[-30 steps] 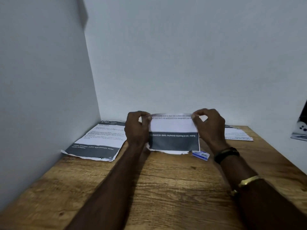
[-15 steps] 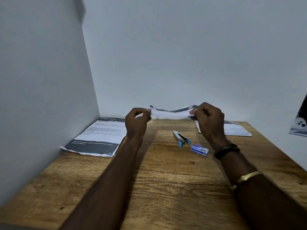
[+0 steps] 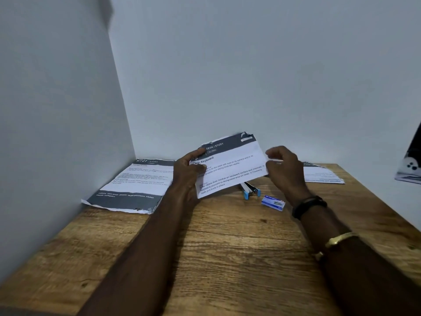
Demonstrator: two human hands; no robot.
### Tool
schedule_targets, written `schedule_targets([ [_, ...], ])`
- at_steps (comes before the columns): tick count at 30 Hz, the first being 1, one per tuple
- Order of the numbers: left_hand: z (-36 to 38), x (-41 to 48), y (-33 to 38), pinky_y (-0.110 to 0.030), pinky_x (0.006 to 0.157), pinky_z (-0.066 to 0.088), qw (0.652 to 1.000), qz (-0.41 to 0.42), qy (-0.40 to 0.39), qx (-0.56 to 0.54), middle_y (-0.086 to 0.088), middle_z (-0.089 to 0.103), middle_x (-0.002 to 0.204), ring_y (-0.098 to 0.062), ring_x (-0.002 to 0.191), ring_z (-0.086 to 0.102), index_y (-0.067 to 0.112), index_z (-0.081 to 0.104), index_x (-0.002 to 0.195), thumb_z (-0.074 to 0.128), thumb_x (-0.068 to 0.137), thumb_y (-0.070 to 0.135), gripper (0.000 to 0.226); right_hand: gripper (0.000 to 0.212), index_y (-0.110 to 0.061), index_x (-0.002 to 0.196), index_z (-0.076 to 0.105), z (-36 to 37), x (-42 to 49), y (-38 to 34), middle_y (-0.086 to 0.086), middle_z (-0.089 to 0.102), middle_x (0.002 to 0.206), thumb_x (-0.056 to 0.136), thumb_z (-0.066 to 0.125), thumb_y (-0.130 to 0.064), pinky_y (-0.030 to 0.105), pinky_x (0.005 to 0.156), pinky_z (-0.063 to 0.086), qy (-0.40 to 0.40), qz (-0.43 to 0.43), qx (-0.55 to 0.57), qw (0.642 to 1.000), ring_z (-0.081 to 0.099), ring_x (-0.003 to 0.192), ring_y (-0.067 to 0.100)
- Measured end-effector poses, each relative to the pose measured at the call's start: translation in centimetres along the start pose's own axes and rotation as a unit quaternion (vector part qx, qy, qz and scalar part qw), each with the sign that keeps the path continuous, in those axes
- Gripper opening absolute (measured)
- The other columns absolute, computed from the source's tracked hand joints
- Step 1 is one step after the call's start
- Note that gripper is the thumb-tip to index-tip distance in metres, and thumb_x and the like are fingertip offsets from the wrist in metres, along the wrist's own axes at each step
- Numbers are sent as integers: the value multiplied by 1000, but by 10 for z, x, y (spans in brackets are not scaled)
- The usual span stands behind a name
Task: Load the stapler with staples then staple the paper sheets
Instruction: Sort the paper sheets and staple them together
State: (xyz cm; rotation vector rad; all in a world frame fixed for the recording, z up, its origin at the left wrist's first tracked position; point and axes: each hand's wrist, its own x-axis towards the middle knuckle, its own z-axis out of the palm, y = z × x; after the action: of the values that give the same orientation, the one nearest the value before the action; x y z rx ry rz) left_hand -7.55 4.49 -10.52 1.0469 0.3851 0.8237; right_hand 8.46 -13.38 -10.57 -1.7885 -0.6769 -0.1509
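Note:
My left hand [image 3: 188, 171] grips the left edge of the printed paper sheets [image 3: 232, 166], held tilted above the table with the text facing me. My right hand [image 3: 283, 169] is at the sheets' right edge, fingers curled; whether it still pinches the paper I cannot tell. Under the sheets, a blue and silver stapler [image 3: 250, 191] lies on the wooden table [image 3: 227, 247], partly hidden by the paper. A small blue and white staple box [image 3: 273, 202] lies just right of the stapler.
A stack of printed sheets [image 3: 134, 185] lies at the left by the wall. More printed paper [image 3: 321, 175] lies at the back right. Walls close the left and back sides. A dark object [image 3: 410, 165] juts in at the right edge.
The sheets were flipped from hanging face-away, through flat, to tilted with the text facing me. My right hand's grip loosened. The stapler came into sight beneath them.

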Motion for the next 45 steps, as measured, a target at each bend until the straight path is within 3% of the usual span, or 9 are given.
schedule_targets([
  [2,-3,3,-1,-40,72,63,999,10,25,17,-20,70,114,-34,86,73,2,70,121,50,75,-31,60,23,-18,111,68,0,2,2,4,71,114,88,64,-18,40,88,55,-28,45,-120,991,66,100,25],
  [6,-9,8,-3,-62,96,53,996,14,62,60,-22,68,123,-48,113,64,10,74,115,53,75,-28,59,49,-10,83,68,5,-7,-8,7,71,91,74,76,-58,30,64,44,-186,87,-261,943,66,82,22],
  [12,-11,7,-3,-59,94,56,990,19,86,112,-10,73,102,-35,95,69,21,77,101,56,74,-25,57,58,-15,100,69,14,-24,-18,6,72,102,64,83,-58,34,76,55,-205,44,-346,915,69,96,27],
  [22,-9,6,-3,-55,92,58,989,-17,106,105,-28,70,115,-42,97,70,5,74,115,49,79,-23,52,51,-3,90,70,1,-5,3,11,73,89,70,72,-50,29,56,38,-128,155,-178,963,68,85,29],
  [27,-9,8,-8,-54,98,55,981,-16,99,164,-27,71,114,-34,91,68,4,75,109,49,83,-18,44,40,-7,80,74,-6,3,12,6,73,60,71,73,-46,28,51,50,-23,243,3,970,66,47,19],
  [31,-10,9,-13,-41,91,58,968,31,76,237,-9,76,104,-28,92,69,15,79,94,55,83,-13,38,22,-10,90,72,-8,11,12,8,76,83,83,72,-30,27,50,51,1,268,166,949,72,60,16],
  [35,-9,9,-18,-35,87,59,965,38,62,251,-4,77,97,-28,92,71,24,79,72,58,80,-14,44,15,-8,93,70,-7,10,4,12,74,89,91,70,-22,28,58,58,-25,227,287,930,76,66,17],
  [38,-6,8,-20,-43,101,55,962,57,39,265,-12,76,109,-32,109,69,17,79,82,57,81,-17,40,8,-8,93,71,-1,5,-6,11,74,86,94,68,-16,36,74,62,-89,188,356,911,78,79,24],
  [45,-4,4,-24,-28,80,55,950,64,24,306,-5,77,104,-20,98,68,19,80,83,64,86,-6,30,6,-18,101,72,33,-10,-26,-1,77,88,97,69,-18,25,49,51,-195,128,298,925,76,77,20],
])
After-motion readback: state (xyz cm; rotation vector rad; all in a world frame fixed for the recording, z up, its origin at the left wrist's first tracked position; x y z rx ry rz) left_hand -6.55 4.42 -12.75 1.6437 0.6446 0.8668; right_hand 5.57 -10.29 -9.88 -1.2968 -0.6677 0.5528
